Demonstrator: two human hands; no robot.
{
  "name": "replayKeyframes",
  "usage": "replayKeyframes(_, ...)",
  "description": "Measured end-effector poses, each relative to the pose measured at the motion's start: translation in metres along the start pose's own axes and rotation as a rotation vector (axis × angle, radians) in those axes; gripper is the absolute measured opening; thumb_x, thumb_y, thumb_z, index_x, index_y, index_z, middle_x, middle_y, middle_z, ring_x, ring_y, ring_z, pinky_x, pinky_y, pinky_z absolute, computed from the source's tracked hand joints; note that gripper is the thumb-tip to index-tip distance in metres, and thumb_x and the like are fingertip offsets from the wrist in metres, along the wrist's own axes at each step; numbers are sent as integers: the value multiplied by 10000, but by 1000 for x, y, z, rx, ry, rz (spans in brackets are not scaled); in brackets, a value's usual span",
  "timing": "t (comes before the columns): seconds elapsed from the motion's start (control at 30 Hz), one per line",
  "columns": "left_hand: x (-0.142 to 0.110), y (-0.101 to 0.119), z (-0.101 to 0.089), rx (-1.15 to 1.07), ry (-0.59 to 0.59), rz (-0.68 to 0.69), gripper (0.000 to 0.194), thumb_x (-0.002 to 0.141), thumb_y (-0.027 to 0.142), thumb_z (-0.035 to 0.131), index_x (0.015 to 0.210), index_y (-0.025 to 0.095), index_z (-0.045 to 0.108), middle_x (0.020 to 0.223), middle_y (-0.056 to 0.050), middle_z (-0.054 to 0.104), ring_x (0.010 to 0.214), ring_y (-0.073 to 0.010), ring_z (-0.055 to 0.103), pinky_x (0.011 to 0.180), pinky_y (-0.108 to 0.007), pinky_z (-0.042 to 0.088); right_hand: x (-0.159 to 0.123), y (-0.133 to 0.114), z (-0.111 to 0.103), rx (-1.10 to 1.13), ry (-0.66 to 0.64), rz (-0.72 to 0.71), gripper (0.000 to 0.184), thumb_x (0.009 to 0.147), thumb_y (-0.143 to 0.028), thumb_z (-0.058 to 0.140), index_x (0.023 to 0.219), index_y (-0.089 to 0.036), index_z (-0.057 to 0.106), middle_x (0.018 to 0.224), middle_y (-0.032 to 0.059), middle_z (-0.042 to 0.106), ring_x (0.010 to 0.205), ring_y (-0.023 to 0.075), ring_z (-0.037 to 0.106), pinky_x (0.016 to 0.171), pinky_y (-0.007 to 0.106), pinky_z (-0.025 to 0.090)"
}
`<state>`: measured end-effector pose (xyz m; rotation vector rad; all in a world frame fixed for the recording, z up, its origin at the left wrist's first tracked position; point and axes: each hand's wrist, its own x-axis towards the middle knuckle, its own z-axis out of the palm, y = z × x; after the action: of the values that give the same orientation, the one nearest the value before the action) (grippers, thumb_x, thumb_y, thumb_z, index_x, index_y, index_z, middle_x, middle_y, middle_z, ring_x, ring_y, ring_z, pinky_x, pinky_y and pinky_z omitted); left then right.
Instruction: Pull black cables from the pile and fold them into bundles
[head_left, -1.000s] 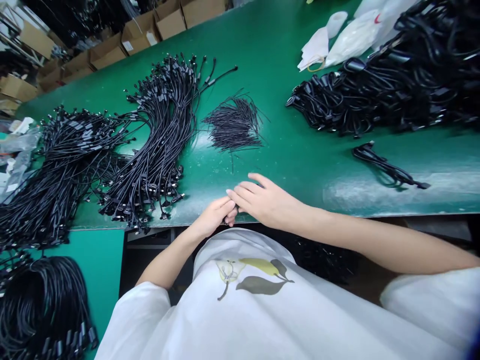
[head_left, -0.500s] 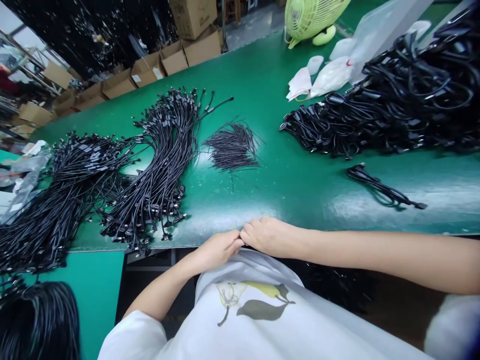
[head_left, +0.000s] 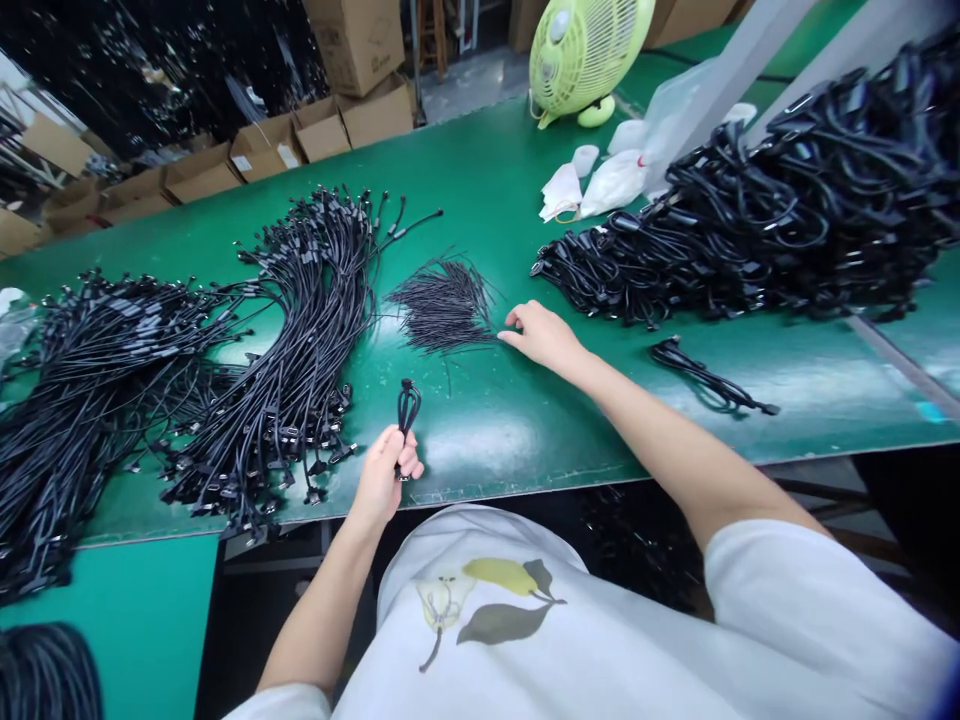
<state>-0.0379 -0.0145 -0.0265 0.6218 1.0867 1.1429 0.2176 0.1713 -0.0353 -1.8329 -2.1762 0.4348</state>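
Note:
My left hand (head_left: 385,470) is closed around a folded black cable (head_left: 407,408), held upright over the front edge of the green table. The cable's loops stick up above the fingers, and a metal plug end shows below them. At the right edge of a small heap of thin black wire ties (head_left: 442,305), my right hand (head_left: 538,333) has its fingers curled and the thumb a little apart from them. Its fingertips are at the tie ends, and I see nothing clearly held there.
Long black cables lie in a bundle (head_left: 319,320) and another pile (head_left: 112,370) to the left. Coiled cables form a large heap (head_left: 750,230) at right, with one folded cable (head_left: 709,375) before it. A green fan (head_left: 589,55) and white bags (head_left: 615,183) stand behind.
My hands have parted from together at the table's edge. The left moved left and up, bringing the folded cable into sight; the right reached forward to the wire ties. The view shifted slightly.

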Motion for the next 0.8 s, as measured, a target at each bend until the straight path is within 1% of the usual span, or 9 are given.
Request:
replayKeyframes(0.07, -1, 3, 7, -55, -4, -17, 402, 759, 506, 726, 769, 146, 546, 546, 91, 334, 455, -39, 303, 473, -188, 306, 9, 9, 11, -50, -29, 23, 144, 850, -270, 549, 882, -158, 634, 940, 91, 622, 831, 205, 565, 707, 301, 394)
replayKeyframes(0.17, -4, 3, 15, -88, 14, -9, 413, 744, 504, 743, 756, 143, 544, 539, 92, 332, 448, -33, 291, 456, -179, 295, 4, 14, 15, -71, -23, 12, 145, 848, -227, 505, 836, -155, 630, 897, 97, 625, 825, 212, 560, 709, 308, 386)
replayKeyframes(0.27, -6, 0, 19, -112, 23, 0, 423, 742, 514, 741, 751, 146, 533, 532, 99, 306, 440, -29, 271, 447, -176, 284, -7, 16, 10, -75, 11, 3, 180, 874, -262, 493, 924, -153, 627, 971, 114, 625, 846, 220, 560, 721, 315, 391)
replayKeyframes(0.4, -5, -6, 28, -115, -45, -37, 435, 728, 522, 749, 745, 146, 530, 526, 102, 295, 436, -29, 271, 447, -180, 286, -7, 11, 12, -65, 24, 4, 221, 889, -308, 517, 1007, -156, 625, 1054, 122, 617, 909, 228, 569, 746, 317, 404)
replayKeyframes(0.5, -5, -8, 35, -115, -72, -37, 430, 732, 518, 747, 752, 143, 536, 530, 98, 309, 441, -30, 281, 452, -184, 292, 2, 4, 15, -76, -39, 24, 162, 860, -230, 507, 886, -146, 643, 979, 125, 635, 897, 232, 575, 751, 321, 404)
replayKeyframes(0.6, -10, -7, 34, -110, -39, 3, 425, 748, 524, 732, 770, 146, 540, 539, 95, 317, 451, -34, 291, 462, -189, 304, 0, 5, 12, -53, -58, 34, 124, 818, -196, 512, 797, -146, 623, 921, 126, 643, 856, 234, 581, 732, 324, 408)
replayKeyframes(0.7, -15, -7, 31, -109, 1, 26, 417, 766, 525, 714, 784, 149, 536, 542, 94, 320, 457, -37, 297, 469, -192, 312, -22, 5, 9, -12, -60, 23, 109, 819, -217, 501, 786, -158, 586, 907, 117, 651, 831, 223, 591, 724, 319, 420)
replayKeyframes(0.73, -16, -7, 31, -104, 1, 21, 420, 768, 530, 710, 791, 150, 533, 542, 95, 317, 456, -37, 296, 468, -192, 313, -35, 3, 9, 55, -75, 15, 110, 825, -229, 490, 794, -164, 572, 883, 104, 655, 807, 210, 596, 715, 312, 428)
replayKeyframes(0.8, -17, -10, 35, -94, -28, -10, 437, 753, 547, 717, 816, 165, 513, 544, 98, 324, 449, -39, 296, 463, -194, 310, -63, -9, 14, 343, -187, -18, 118, 839, -271, 476, 818, -178, 546, 797, 66, 658, 738, 181, 606, 690, 295, 449)
